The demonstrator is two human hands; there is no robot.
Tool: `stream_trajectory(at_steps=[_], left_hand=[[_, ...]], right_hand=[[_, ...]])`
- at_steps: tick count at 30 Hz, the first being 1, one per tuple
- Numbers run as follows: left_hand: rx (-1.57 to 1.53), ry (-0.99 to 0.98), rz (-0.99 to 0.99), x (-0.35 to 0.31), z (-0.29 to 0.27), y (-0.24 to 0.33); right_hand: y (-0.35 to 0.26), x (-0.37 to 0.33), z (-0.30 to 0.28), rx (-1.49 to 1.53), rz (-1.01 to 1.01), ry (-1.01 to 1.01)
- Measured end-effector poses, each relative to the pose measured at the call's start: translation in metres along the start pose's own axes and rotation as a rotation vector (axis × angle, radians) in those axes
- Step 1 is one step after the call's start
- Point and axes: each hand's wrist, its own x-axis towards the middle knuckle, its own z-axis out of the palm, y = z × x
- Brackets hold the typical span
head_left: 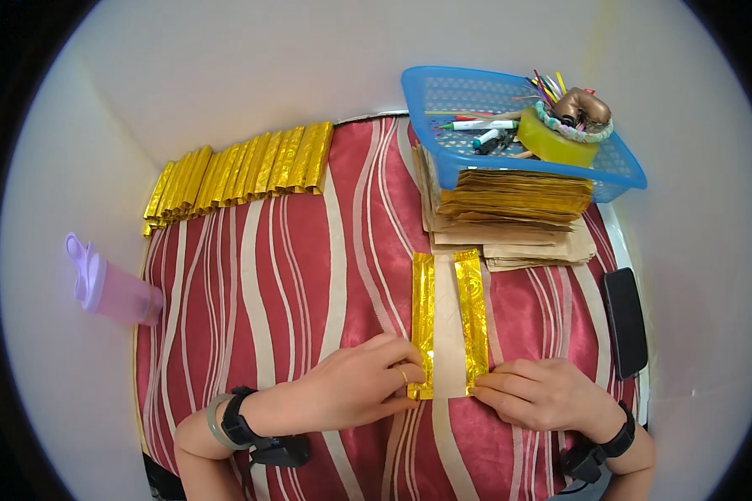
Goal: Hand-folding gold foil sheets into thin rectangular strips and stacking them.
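A paper sheet with a beige face (449, 326) lies in front of me, its two long sides turned in as shiny gold strips. My left hand (368, 380) has its fingers bent and pressed together on the near end of the left gold strip (424, 313). At the near end of the right gold strip (472, 313), my right hand (539, 394) pinches the edge with thumb and fingertips. Both hands are closed, and the fingertips partly cover the sheet's near corners.
Folded gold strips (234, 175) lie in a row at the far left. A blue basket (518, 163) with pens and a tape roll stands behind stacked paper sheets (510, 200). A purple bottle (117, 288) is at left, a black phone (624, 321) at right, on striped red cloth (309, 275).
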Motion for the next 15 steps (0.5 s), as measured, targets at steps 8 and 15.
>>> stream_trajectory(at_steps=[8, 15], left_hand=[[0.091, -0.041, 0.025, -0.0025, -0.0005, 0.0039], [0.148, 0.063, -0.006, -0.0044, 0.0047, 0.0127]], right_hand=[[0.0013, -0.0009, 0.0004, 0.019, -0.01, 0.033], [-0.0025, 0.0053, 0.0065, 0.188, 0.155, 0.056]])
